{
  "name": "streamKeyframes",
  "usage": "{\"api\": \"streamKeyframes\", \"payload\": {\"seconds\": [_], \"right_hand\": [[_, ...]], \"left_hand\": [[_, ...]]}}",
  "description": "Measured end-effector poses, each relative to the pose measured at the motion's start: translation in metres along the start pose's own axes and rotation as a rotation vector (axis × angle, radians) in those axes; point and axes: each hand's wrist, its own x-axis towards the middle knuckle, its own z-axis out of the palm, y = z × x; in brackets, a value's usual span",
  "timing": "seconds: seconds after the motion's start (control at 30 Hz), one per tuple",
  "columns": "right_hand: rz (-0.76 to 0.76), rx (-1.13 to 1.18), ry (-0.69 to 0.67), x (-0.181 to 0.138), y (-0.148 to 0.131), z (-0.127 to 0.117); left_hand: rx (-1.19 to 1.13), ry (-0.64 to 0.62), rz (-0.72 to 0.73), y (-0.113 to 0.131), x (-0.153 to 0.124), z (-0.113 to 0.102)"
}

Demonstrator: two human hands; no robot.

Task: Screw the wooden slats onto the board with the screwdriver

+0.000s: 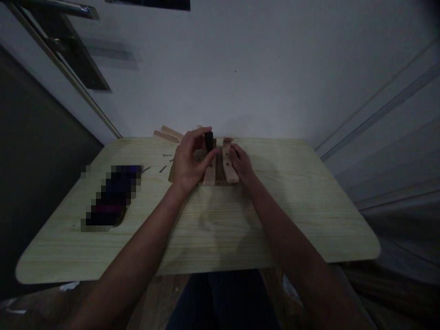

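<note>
My left hand (pixel 191 158) is curled around an upright black handle (pixel 209 141), pinched between thumb and fingers; what is below the handle is hidden. The handle stands over a light wooden strip (pixel 209 176) with a dark hole in it. To the right lies a second wooden strip (pixel 230 172), with dark holes and a small block at its far end. My right hand (pixel 241 161) is closed on the right edge of this second strip. Under both strips is a darker brown wooden piece (pixel 220 176), partly covered.
Loose wooden sticks (pixel 168 134) lie behind my left hand. Several screws (pixel 162 168) are scattered to its left. A blurred-out dark phone-like object (pixel 113 197) lies on the left of the pale wood-grain table (pixel 220 247). A white door (pixel 233 73) rises behind the far edge.
</note>
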Motion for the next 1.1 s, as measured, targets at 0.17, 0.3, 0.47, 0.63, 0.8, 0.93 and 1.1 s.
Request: {"api": "streamKeyframes", "payload": {"seconds": [0.17, 0.3, 0.47, 0.63, 0.8, 0.93, 1.1], "right_hand": [[0.000, -0.009, -0.020, 0.000, -0.001, -0.002], [0.001, -0.019, -0.043, 0.000, -0.001, -0.002], [-0.015, -0.004, -0.012, 0.000, 0.000, -0.001], [-0.019, 0.003, 0.013, 0.000, 0.000, 0.000], [-0.010, -0.009, 0.018, 0.000, -0.001, 0.000], [0.002, -0.008, 0.008, 0.000, -0.002, 0.000], [0.017, -0.023, -0.008, 0.000, -0.003, -0.001]], "left_hand": [[0.023, -0.037, -0.015, 0.010, 0.000, -0.002], [-0.002, -0.054, -0.041, 0.010, -0.002, -0.004], [-0.047, -0.132, -0.014, 0.004, -0.003, -0.006], [-0.034, -0.147, -0.007, 0.001, -0.003, -0.005], [-0.033, -0.106, 0.000, 0.001, -0.002, -0.002], [-0.018, -0.064, 0.002, 0.004, 0.000, -0.001], [-0.014, -0.025, -0.012, 0.007, -0.001, 0.000]]}}
